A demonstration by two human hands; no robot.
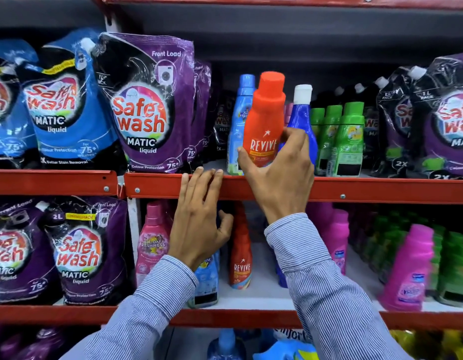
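Left of frame: blue Safewash pouches (pixel 61 110) stand on the upper shelf, with a purple Safewash pouch (pixel 147 107) just beside them.
My left hand (pixel 199 219): below centre, fingers straight and holding nothing, the tips resting on the red shelf edge (pixel 381 189).
Light-blue bottle (pixel 238 131): upright on the shelf, just left of the bottle I hold and partly behind it.
Orange Revive bottle (pixel 265 118): centre of frame, cap up and leaning slightly right, in front of the upper shelf row; its base is hidden by my hand.
My right hand (pixel 279 175): wrapped round the lower half of the Revive bottle, thumb on its left side, fingers on its right.
Dark-blue bottle (pixel 301 118): white-capped, just behind my fingers.
Right of centre: green bottles (pixel 348 141) in a row.
Far right: more purple pouches (pixel 443 118).
Lower shelf: a second Revive bottle (pixel 241 258) between my sleeves.
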